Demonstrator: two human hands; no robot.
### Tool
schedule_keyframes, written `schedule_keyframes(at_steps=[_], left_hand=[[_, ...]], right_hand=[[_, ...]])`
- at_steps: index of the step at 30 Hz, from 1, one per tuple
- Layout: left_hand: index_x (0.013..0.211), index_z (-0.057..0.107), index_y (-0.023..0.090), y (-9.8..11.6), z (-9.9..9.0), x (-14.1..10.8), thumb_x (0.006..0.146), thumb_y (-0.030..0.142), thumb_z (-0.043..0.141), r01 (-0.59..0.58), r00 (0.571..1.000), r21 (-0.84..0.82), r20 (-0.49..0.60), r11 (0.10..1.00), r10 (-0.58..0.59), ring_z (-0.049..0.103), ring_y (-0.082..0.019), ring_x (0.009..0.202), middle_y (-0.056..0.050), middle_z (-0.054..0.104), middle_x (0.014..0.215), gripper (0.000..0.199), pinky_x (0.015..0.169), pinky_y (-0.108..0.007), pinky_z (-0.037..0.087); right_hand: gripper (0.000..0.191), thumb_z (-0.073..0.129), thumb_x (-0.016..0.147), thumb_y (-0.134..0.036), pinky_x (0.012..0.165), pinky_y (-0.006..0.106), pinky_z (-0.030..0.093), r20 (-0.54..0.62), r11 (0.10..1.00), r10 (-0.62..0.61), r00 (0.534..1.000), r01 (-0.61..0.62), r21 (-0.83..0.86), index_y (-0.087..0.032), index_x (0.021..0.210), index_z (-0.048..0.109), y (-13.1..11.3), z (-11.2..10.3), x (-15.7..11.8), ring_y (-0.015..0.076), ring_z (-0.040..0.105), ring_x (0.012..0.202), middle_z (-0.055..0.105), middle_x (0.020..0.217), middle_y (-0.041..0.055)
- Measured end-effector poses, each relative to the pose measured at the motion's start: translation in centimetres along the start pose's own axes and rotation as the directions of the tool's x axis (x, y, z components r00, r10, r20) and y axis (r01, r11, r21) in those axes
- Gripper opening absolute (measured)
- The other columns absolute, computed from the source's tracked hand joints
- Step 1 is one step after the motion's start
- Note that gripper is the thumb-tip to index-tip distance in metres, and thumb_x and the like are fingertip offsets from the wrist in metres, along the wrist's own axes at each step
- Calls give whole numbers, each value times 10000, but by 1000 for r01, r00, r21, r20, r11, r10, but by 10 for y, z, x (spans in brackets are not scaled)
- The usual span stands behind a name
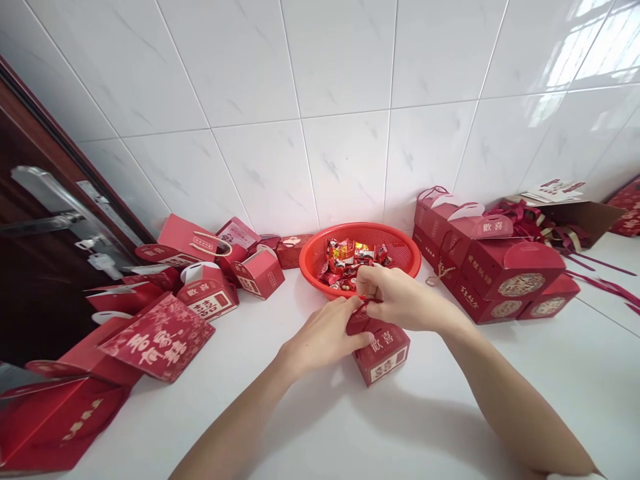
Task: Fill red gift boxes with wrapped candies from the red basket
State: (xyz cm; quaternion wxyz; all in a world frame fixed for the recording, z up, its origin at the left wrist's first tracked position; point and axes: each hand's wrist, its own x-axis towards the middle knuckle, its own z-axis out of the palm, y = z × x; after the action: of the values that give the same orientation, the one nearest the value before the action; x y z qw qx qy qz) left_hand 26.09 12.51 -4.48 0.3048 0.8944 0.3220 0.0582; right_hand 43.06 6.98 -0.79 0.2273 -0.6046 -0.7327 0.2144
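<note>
A small red gift box (384, 353) with pale Chinese characters stands on the white table, just in front of a red plastic basket (306, 257). My left hand (325, 337) grips the box from the left, its thumb along the side and its fingers at the top. Above the box's far top edge, my right hand (395, 293) is closed in a pinch. Whatever lies between its fingertips is hidden. Wrapped candies (343, 257) fill part of the basket, several of them in red wrappers.
Several red gift boxes (157, 337) crowd the left, near a door handle with keys (103, 263). More red boxes (515, 270) are stacked at right. Behind them sits an open cardboard box (590, 223) with dark red ribbons (525, 217). A tiled wall (345, 167) bounds the back.
</note>
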Motion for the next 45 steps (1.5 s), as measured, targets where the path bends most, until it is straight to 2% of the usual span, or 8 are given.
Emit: schedule_keyframes(at_steps=[12,19,22,26,28,32,37,45], left_hand=[[1101,646,200,-1,7,4,854,566,623,-27,999,-82,-22,996,25,615,-335,1092,-105,684,1170,442,847,-405,488],[1396,563,267,-7,-14,1,813,637,671,-106,994,-205,-50,973,98,563,-320,1299,-93,566,1466,699,1047,-420,493],[1285,653,263,-14,-22,5,831,648,628,-93,981,-85,-181,992,77,570,-316,1300,-69,627,1401,596,1058,-403,496],[1127,719,249,-33,-24,22,845,606,598,-132,926,-6,-358,991,121,665,-283,1147,-61,718,1233,471,982,-364,545],[1080,721,234,-44,-20,34,854,581,573,-156,888,16,-435,988,147,677,-270,1107,-67,725,1188,439,955,-354,554],[991,722,213,-60,-6,53,883,547,487,-188,875,72,-440,980,200,680,-269,1064,-84,737,1117,422,940,-380,547],[950,723,216,-64,0,59,904,508,431,-193,893,103,-395,976,218,676,-265,1046,-80,763,1076,415,1043,-423,456],[813,671,222,-59,-3,55,936,502,376,-185,916,121,-339,975,216,669,-248,964,-60,767,1009,424,984,-404,438]], right_hand=[[174,507,712,-39,574,255,305,22,994,-58,998,56,94,-206,717,460,14,-14,0,115,445,610,501,653,-47],[33,569,810,-167,584,250,399,-247,956,-13,969,84,280,-188,790,584,23,-63,-90,117,505,647,580,741,-11],[112,682,810,-313,575,262,432,-540,950,118,833,64,306,-211,805,636,34,-85,-144,138,535,656,589,747,6],[156,784,710,-332,649,303,480,-869,927,334,366,37,372,-268,784,662,64,-100,-197,167,566,724,611,802,15],[166,783,674,-322,646,326,475,-891,907,404,206,32,419,-282,757,645,83,-101,-211,171,553,693,601,785,9],[221,769,655,-376,550,334,407,-881,890,456,127,-27,456,-270,785,625,125,-99,-221,172,525,585,599,737,8],[227,749,630,-372,522,309,385,-837,864,503,217,-88,496,-241,756,614,177,-94,-207,136,491,520,574,635,-10],[149,652,612,-275,476,262,374,-812,825,565,149,-92,557,-217,731,586,205,-83,-171,100,435,474,570,639,-36]])
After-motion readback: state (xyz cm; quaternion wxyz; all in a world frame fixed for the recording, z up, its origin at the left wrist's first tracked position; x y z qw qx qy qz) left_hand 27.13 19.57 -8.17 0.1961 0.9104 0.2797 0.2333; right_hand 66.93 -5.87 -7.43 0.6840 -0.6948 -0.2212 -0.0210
